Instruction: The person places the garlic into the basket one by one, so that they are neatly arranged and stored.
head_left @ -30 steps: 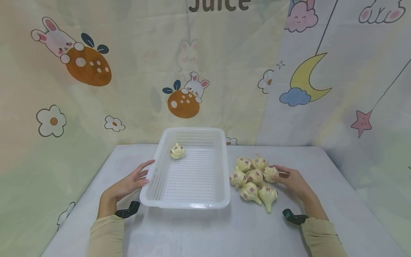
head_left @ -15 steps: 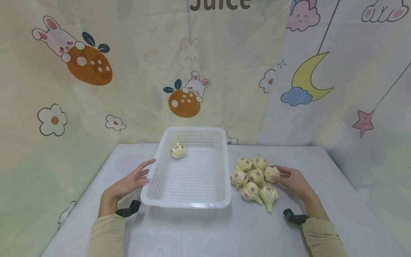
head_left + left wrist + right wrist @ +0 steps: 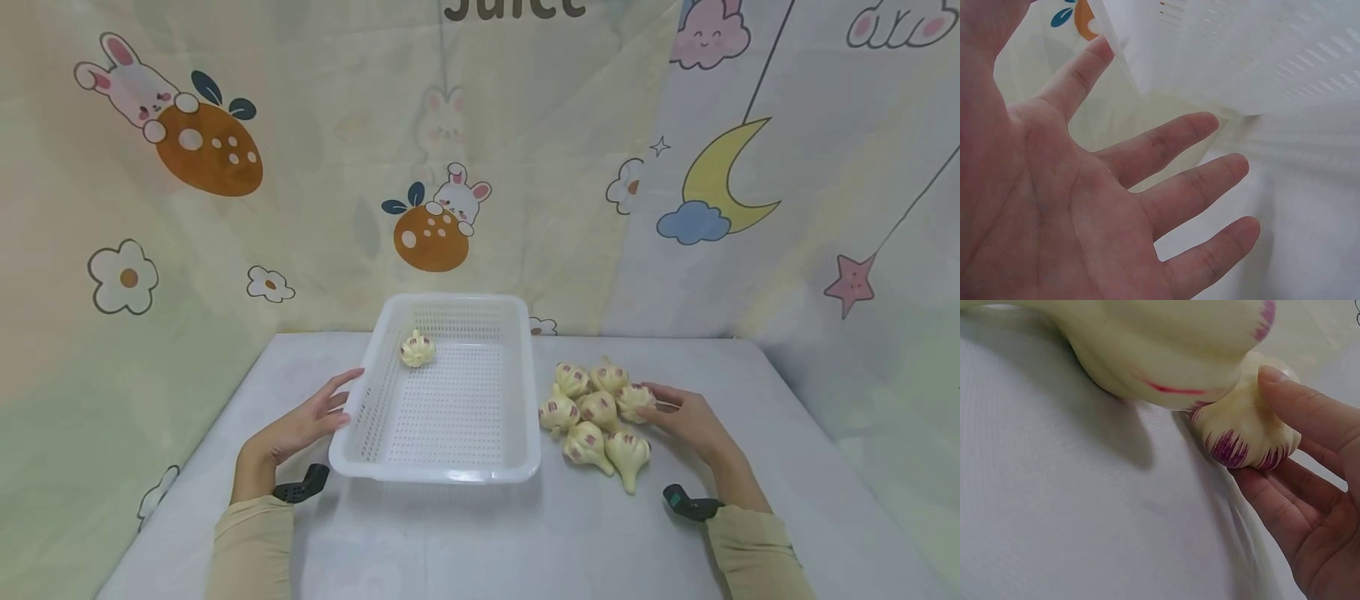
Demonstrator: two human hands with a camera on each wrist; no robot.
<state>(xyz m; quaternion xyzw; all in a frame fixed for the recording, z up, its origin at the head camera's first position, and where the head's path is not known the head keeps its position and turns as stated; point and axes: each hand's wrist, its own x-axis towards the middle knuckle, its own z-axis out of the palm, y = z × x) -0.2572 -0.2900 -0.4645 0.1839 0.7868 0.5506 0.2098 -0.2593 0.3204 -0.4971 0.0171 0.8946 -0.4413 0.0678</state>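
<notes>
A white perforated plastic basket (image 3: 442, 472) stands in the middle of the table, with one garlic bulb (image 3: 417, 349) inside near its back left. At the basket's left side, my left hand (image 3: 298, 427) touches the rim; its fingers are straight and spread in the left wrist view, and the index fingertip (image 3: 1102, 47) meets the rim. Right of the basket lies a cluster of several cream garlic bulbs (image 3: 598, 410) with purple streaks. My right hand (image 3: 690, 423) pinches the cluster's rightmost garlic bulb (image 3: 1244, 428) between thumb and fingers.
The table (image 3: 480, 542) has a white cover. A patterned cloth (image 3: 330, 167) with rabbits and a moon hangs right behind and beside it. Another garlic bulb (image 3: 1160, 350) looms close to the right wrist camera.
The view has shifted slightly. Both hands, the basket and the garlic bulbs keep their places.
</notes>
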